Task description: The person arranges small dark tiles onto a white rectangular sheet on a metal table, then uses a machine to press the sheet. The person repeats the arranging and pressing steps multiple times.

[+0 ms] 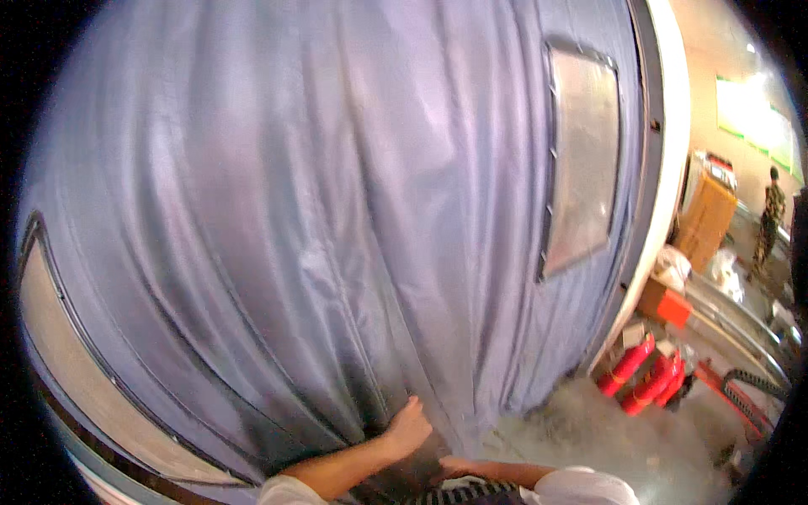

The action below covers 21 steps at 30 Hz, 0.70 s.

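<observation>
A large blue-grey curtain (404, 202) of heavy, shiny fabric hangs in front of me, and its long folds draw together toward my hands. Low in the middle, my left hand (410, 427) is closed on a fold of it. My right hand (457, 465) is just to the right and lower, close to my body, against the gathered cloth. Its fingers are partly hidden, but it appears closed on the curtain too. Two clear window panels are set into the fabric: a tall one (581, 160) at the upper right and a long one (101, 370) at the lower left.
A pale frame post (673, 101) borders the curtain on the right. Beyond it, red fire extinguishers (646, 383) lie on the concrete floor, near a cardboard box (707, 220), long metal bars and a black chain-like track (757, 383). A person (770, 215) stands farther back.
</observation>
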Each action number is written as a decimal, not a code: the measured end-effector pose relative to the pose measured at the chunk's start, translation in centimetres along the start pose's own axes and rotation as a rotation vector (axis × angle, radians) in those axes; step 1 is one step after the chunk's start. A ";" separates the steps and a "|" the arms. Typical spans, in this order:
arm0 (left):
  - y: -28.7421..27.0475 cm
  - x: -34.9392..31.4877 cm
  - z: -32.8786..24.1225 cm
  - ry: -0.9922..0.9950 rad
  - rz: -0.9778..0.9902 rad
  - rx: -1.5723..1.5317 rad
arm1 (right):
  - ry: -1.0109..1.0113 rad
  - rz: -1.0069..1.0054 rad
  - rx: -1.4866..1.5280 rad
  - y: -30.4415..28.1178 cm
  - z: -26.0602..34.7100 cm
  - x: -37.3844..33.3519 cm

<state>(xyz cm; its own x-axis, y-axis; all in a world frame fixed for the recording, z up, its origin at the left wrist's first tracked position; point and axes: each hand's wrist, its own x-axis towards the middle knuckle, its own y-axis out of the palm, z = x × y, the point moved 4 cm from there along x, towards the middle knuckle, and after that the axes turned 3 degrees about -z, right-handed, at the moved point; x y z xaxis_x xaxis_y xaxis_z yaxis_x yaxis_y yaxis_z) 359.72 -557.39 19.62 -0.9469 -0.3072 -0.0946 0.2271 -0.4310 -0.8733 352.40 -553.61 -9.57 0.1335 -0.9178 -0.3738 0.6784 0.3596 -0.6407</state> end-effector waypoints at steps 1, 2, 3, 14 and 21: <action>-0.7 -0.4 -1.8 -0.007 -0.064 -0.090 | -0.013 0.012 -0.011 0.4 -1.3 -1.9; -0.8 0.4 -3.8 0.033 -0.118 -0.031 | -0.001 0.023 -0.017 0.8 -3.3 -3.4; -1.1 1.9 -5.9 0.080 -0.175 0.019 | 0.024 0.022 -0.018 0.8 -5.5 -4.7; 2.1 10.3 -1.1 -0.099 -0.003 0.076 | 0.262 -0.018 0.143 -6.8 -18.9 -15.7; -0.7 13.0 -2.4 -0.090 -0.045 0.069 | 0.679 -0.178 0.047 0.6 -37.0 -37.0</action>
<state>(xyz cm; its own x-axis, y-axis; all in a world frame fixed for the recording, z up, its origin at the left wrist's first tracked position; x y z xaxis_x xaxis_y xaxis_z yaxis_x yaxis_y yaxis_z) 346.72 -559.02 17.87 -0.9330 -0.3598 -0.0100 0.2028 -0.5024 -0.8405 321.12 -513.27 -20.92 -0.4528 -0.6483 -0.6121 0.6808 0.1920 -0.7069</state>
